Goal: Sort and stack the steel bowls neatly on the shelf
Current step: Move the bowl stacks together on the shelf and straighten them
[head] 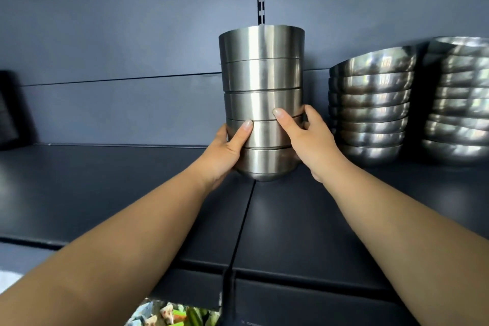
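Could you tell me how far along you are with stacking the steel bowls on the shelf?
Done: two stacks of shiny rounded steel bowls and stand at the right of the dark shelf. In hand: the left hand and right hand grip a tall stack of brushed straight-sided steel bowls at the shelf's middle. Left: releasing it; whether more bowls wait cannot be seen.

Soft, even light is falling from the front, brightening the blue back panel (pixel 132 21) centrally while corners are dimming. Streaky glare is glinting off the stacked bowls (pixel 370 103) at right. Wide-angle distortion is bending the shelf (pixel 105 193) edges; the periphery is blurring slightly.
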### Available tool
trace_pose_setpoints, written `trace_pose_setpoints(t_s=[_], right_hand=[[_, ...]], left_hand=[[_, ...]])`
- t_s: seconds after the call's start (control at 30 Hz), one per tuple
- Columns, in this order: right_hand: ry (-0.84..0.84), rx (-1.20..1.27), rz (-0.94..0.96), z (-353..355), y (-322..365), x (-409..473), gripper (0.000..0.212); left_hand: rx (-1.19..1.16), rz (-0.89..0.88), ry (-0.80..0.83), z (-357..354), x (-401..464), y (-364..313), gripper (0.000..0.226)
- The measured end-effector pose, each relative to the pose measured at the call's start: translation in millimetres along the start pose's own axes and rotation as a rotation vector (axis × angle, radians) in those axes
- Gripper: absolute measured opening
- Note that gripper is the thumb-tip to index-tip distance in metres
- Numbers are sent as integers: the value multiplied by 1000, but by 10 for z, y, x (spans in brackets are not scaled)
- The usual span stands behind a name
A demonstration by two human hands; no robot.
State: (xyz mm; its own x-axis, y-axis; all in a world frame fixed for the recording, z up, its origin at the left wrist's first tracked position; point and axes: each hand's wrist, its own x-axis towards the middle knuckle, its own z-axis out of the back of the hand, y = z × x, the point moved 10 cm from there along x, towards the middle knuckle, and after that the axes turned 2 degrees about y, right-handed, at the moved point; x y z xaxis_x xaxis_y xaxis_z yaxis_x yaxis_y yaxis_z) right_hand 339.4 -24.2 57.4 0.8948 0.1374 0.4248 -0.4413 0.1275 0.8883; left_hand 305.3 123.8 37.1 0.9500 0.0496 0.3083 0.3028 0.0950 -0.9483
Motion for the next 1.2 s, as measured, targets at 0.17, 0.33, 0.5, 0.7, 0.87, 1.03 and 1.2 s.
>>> trace_pose_setpoints(t_s=[0.17,0.33,0.5,0.7,0.87,1.03,1.2], right_hand=[[10,-2,-2,-289,118,-165,71],[6,-38,-37,-731,260,-299,105],[50,-79,-53,-1360,429,-370,117],[127,-84,-34,-2351,628,-435,83],[181,-52,-22,-3162,800,-434,68],[264,13,-23,-3912,897,-373,86],[325,35,-10,-4515,926,-189,94]], left_hand=[[-29,-15,11,297,-188,-36,71],[-19,1,52,750,-336,-59,71],[-9,13,39,1405,-521,-64,82],[-4,-9,-39,2369,-764,-70,63],[7,32,-186,3202,-994,-26,76],[144,48,-374,3997,-1101,13,56],[159,45,-454,4532,-1112,33,40]])
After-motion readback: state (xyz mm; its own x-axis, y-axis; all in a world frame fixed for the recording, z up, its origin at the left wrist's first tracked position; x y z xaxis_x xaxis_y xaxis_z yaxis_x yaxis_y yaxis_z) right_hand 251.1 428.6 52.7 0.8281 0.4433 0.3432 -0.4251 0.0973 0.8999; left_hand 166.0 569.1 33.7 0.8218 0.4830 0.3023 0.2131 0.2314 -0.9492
